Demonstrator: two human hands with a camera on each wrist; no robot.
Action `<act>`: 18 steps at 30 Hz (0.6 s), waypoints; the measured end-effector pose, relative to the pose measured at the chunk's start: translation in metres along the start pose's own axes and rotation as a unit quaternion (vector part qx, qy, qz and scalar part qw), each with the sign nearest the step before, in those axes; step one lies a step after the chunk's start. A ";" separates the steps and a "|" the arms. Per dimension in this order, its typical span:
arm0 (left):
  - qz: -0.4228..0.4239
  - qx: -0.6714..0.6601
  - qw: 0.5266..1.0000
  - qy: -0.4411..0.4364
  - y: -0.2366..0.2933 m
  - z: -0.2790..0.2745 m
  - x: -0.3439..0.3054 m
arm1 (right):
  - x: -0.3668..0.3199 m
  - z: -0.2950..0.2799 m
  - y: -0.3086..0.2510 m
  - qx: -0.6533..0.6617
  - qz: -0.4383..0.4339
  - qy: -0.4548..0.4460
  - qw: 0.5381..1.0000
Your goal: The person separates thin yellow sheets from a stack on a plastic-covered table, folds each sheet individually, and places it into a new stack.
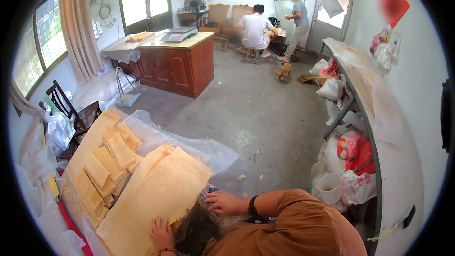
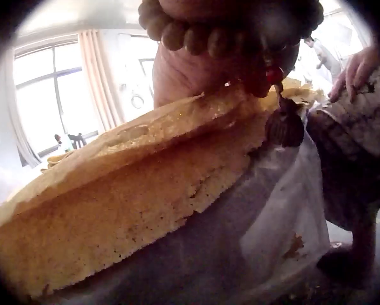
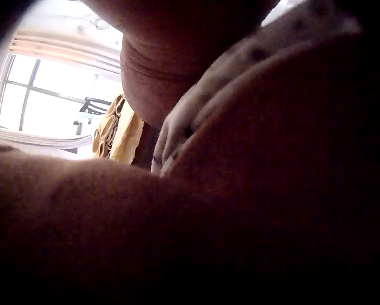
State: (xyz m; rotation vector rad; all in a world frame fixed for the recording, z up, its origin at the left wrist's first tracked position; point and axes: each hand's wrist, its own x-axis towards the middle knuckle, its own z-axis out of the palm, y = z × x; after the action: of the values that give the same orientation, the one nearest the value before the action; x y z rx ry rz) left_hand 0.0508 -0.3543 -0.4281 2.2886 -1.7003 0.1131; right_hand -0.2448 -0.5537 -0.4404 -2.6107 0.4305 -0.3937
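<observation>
Looks like a small workshop, judging by yellow sheets (image 1: pixel 156 189) piled in bulk over clear plastic (image 1: pixel 201 149), a scale (image 1: pixel 176 34) on a wooden cabinet (image 1: pixel 201 66), white sacks (image 1: pixel 330 89) stowed to one side and a bare grey floor (image 1: pixel 265 128). Recalls a home too, in the long curtain (image 1: pixel 79 23), the fan (image 1: pixel 194 2), the wooden chairs (image 1: pixel 219 14) and the small brown animal (image 1: pixel 284 70).

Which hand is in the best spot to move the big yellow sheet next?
Probably the left hand: it rests right on the big yellow sheet, near its edge. The right hand lies off the sheet, on patterned cloth, so it would have to reach over first.
</observation>
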 end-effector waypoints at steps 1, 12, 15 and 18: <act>0.018 -0.013 0.999 0.038 -0.004 0.002 0.002 | 0.001 -0.003 -0.002 0.000 0.000 -0.003 1.000; -0.027 -0.107 0.994 0.019 0.004 -0.010 0.004 | 0.083 0.001 -0.035 0.650 0.418 0.032 0.634; -0.046 -0.089 0.994 0.039 0.001 0.001 -0.003 | 0.095 0.006 -0.035 0.684 0.450 0.114 0.562; -0.050 -0.058 0.996 0.042 0.003 0.002 -0.006 | 0.099 0.007 -0.032 0.550 0.497 0.139 0.657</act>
State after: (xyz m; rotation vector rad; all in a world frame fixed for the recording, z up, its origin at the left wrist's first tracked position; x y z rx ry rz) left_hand 0.0456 -0.3507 -0.4311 2.2459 -1.5090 0.0860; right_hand -0.1449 -0.5601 -0.4110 -0.8801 1.1659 -0.4344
